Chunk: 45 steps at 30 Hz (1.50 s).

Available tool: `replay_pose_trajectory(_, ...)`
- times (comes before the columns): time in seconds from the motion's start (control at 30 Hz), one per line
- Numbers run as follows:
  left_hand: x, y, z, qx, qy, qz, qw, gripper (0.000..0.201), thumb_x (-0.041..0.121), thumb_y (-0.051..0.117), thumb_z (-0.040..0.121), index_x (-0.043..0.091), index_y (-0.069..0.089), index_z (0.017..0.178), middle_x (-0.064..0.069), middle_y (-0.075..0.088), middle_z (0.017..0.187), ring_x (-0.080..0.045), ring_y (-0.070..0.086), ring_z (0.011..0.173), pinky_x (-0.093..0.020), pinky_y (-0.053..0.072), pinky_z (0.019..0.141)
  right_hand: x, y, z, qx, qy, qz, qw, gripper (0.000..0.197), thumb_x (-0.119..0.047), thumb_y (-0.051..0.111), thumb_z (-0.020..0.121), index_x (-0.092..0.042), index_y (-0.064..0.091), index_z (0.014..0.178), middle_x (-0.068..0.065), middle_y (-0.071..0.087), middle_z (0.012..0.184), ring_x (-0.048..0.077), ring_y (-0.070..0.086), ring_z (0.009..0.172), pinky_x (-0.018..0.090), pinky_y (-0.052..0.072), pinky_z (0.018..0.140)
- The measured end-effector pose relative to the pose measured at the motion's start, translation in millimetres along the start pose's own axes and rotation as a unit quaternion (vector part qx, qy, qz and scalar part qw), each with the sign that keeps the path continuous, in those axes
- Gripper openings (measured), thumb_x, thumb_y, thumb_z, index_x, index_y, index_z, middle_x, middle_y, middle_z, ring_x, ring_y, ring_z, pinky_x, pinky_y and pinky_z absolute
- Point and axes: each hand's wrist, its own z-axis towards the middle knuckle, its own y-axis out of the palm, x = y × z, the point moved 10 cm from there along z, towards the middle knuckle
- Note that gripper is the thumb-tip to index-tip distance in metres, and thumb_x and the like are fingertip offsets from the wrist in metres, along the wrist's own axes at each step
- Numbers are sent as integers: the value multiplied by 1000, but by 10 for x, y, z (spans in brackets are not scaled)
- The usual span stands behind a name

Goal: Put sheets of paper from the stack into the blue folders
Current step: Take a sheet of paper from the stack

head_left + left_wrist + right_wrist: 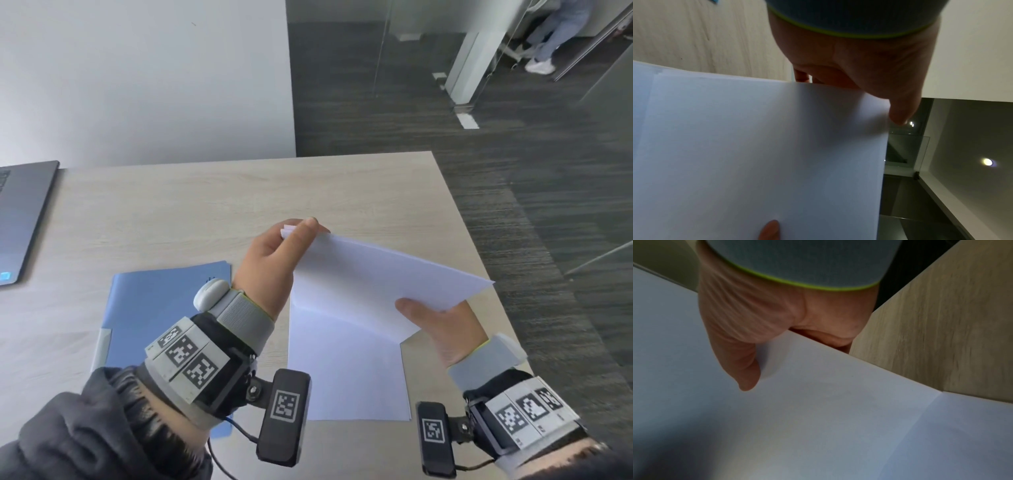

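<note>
A few white sheets (370, 277) are lifted above the paper stack (346, 373), tilted up to the right. My left hand (277, 257) pinches their far left corner, thumb on top. My right hand (442, 325) grips their near right edge, thumb (744, 366) lying on the top sheet (818, 418) and fingers hidden beneath. The left wrist view shows the sheets (756, 154) under my left thumb (900, 110). A blue folder (154, 308) lies shut on the table to the left of the stack, partly behind my left wrist.
The light wooden table (205, 205) ends at its right edge close to the stack. A laptop (24, 219) sits at the far left. Dark carpet (513, 171) lies beyond the table, and a seated person (555, 37) is far off at the top right.
</note>
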Motion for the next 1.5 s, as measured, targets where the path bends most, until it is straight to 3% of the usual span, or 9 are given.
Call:
replay_pose_trajectory(0.17, 1, -32, 31, 25, -8, 21, 999, 34, 48, 54, 73, 23, 77, 78, 2, 75, 90, -29, 64, 103, -55, 43, 99, 24, 17, -23, 3, 5, 14, 1000, 36, 10, 67, 80, -23, 75, 93, -4, 78, 91, 13, 72, 90, 20, 55, 73)
replay_pose_trajectory(0.23, 15, -9, 37, 17, -6, 13, 1000, 33, 42, 52, 74, 20, 76, 79, -5, 75, 88, -35, 63, 104, -59, 42, 100, 32, 10, -31, 10, 8, 12, 1000, 35, 9, 68, 81, -25, 77, 87, -3, 78, 89, 14, 72, 88, 23, 54, 74)
replay_pose_trajectory(0.5, -105, 51, 32, -77, 2, -15, 997, 51, 38, 78, 63, 25, 64, 110, -7, 72, 103, -21, 68, 96, -36, 55, 86, 65, 26, -35, 7, 22, 43, 999, 40, 5, 69, 82, -32, 77, 95, 5, 76, 106, 23, 71, 101, 40, 56, 85)
replay_pose_trajectory(0.7, -560, -46, -44, -62, -48, 45, 996, 32, 24, 83, 68, 31, 74, 98, 2, 78, 102, -20, 74, 97, -43, 56, 89, 357, -17, -80, 34, 105, -4, 994, 21, -5, 79, 74, -26, 81, 75, 0, 79, 86, 28, 73, 95, 45, 57, 86)
replay_pose_trajectory(0.9, -448, -61, -42, -35, -25, 4, 999, 20, 2, 71, 84, 14, 69, 101, 9, 79, 91, -8, 73, 85, -18, 54, 72, 191, 9, -96, 15, 60, -5, 998, 35, 1, 73, 80, -33, 79, 83, -1, 78, 96, 22, 72, 96, 41, 55, 88)
replay_pose_trajectory(1.03, -284, -152, 56, -11, 13, -55, 998, 22, 17, 77, 74, 22, 74, 95, 4, 79, 95, -16, 73, 91, -25, 56, 78, 248, 18, -49, 2, 75, -30, 997, 25, -2, 75, 79, -27, 80, 80, -2, 79, 92, 22, 72, 94, 40, 55, 87)
replay_pose_trajectory(1.17, -358, -163, 72, -30, 5, -57, 998, 27, 16, 80, 68, 23, 76, 94, 1, 79, 97, -19, 73, 93, -29, 57, 81, 406, 15, -41, 10, 98, -35, 994, 32, 2, 74, 79, -29, 79, 72, -13, 78, 82, 4, 72, 82, 33, 52, 84)
replay_pose_trajectory(1.3, -569, -131, -32, -52, -31, -41, 997, 32, -8, 73, 76, 16, 73, 97, 1, 79, 95, -16, 74, 92, -26, 56, 80, 587, -43, -87, 31, 117, -29, 992, 37, 0, 75, 79, -36, 80, 76, -10, 79, 87, 14, 72, 90, 44, 54, 93)
replay_pose_trajectory(1.5, -662, -26, -86, -71, -45, -27, 996, 32, 4, 68, 76, 30, 77, 91, 3, 79, 96, -16, 73, 93, -30, 56, 83, 703, -146, -119, 56, 128, -19, 990, 29, 0, 76, 77, -29, 80, 79, 3, 79, 96, 25, 72, 96, 49, 53, 96)
